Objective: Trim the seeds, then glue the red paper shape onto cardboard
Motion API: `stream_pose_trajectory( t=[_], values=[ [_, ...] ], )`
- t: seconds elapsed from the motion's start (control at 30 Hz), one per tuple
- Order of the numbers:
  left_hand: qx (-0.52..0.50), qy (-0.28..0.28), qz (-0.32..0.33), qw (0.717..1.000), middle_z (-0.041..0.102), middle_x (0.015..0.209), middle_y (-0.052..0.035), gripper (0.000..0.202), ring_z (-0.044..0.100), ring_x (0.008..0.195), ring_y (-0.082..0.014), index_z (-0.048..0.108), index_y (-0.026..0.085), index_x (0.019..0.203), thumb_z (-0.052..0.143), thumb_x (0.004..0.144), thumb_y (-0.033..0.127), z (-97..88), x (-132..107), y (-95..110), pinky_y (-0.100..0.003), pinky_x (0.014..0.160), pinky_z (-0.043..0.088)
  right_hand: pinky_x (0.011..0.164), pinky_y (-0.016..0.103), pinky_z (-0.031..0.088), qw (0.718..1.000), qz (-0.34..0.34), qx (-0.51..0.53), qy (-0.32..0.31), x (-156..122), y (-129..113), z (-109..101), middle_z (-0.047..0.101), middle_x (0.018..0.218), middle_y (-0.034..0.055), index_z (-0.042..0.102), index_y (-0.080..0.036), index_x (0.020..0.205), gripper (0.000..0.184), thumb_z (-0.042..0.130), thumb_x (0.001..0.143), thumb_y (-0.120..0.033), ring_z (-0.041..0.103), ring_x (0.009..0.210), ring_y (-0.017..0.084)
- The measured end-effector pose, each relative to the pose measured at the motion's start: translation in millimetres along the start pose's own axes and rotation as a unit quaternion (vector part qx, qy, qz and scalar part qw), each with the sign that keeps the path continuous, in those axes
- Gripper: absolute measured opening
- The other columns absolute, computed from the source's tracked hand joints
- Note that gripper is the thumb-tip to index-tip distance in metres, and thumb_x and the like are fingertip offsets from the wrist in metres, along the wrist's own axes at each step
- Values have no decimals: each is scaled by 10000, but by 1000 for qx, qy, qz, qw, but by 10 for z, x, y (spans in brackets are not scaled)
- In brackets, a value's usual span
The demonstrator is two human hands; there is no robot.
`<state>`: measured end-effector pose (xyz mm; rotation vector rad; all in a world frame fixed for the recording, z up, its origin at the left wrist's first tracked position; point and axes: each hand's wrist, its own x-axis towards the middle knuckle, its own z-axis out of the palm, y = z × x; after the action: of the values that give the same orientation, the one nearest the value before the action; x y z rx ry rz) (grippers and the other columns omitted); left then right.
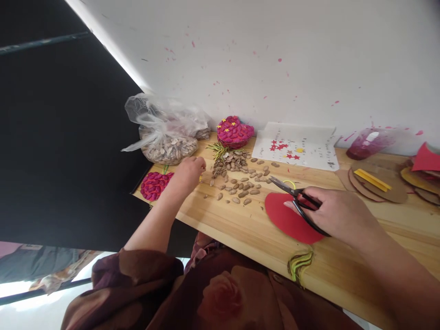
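Note:
My left hand reaches to the left end of the wooden table, fingers curled at the edge of a heap of brown seeds; whatever they pinch is hidden. My right hand grips black scissors, blades pointing left over a red paper disc that lies flat on the table. A clear plastic bag of seed shells sits just beyond the left hand. A pink painted seed heart lies at the table's left corner, close to the left wrist.
A second pink seed heart with yellow stars leans at the white wall. A white sheet with red star stickers, a pink-stained plastic cup, brown card discs with yellow strips and yellow-green yarn lie around.

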<state>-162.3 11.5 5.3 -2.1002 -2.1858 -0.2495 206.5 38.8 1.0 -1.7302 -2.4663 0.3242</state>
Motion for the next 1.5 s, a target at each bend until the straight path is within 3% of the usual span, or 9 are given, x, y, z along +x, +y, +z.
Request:
stream_pose_trajectory(
  t=[0.1,0.2,0.37,0.57,0.97,1.23,1.5],
  values=[
    [43,-37,-46,997,712,921,-125,171,648,911,-275,719,165,895,555,859,136,-24,-76,-182,-361,813,487,533,321,323,1000,12,-6,4,24,33,40,614,575,18,559,-287,641,558,476,705,-835,508,537,212],
    [52,-45,-51,996,721,916,-142,191,654,904,-283,740,151,884,550,867,148,-16,-120,-222,-371,824,489,544,319,331,1000,20,-3,5,46,74,65,616,584,6,567,-296,656,552,461,707,-835,535,571,222],
    [-9,13,-8,1000,728,929,-114,216,648,928,-264,761,172,912,550,905,217,-8,-166,-72,-369,873,492,546,325,351,999,47,5,-9,62,71,28,631,595,-1,598,-311,677,530,482,685,-828,549,587,232],
    [-74,0,58,996,740,928,-90,203,634,919,-251,766,167,922,569,872,174,116,-143,113,-374,882,497,552,336,356,998,58,0,-12,65,43,3,627,592,3,611,-314,685,494,495,664,-794,539,574,236],
    [-97,-13,93,991,741,981,-92,343,640,927,-234,775,196,1039,483,881,109,349,-100,37,-358,880,516,562,327,356,999,40,2,-2,62,49,32,640,607,5,604,-306,681,534,481,695,-825,540,590,225],
    [-144,-17,59,988,731,984,-72,274,661,963,-217,779,212,987,529,880,174,289,-118,86,-339,927,521,553,331,357,999,50,3,-7,69,79,26,624,586,4,592,-306,665,567,459,668,-857,543,583,232],
    [-209,9,-9,978,744,935,-55,200,678,898,-199,765,197,941,583,857,210,301,-144,128,-321,880,526,540,325,346,998,60,4,-14,67,62,20,629,579,15,622,-308,681,584,443,662,-864,546,562,232]
  ],
)
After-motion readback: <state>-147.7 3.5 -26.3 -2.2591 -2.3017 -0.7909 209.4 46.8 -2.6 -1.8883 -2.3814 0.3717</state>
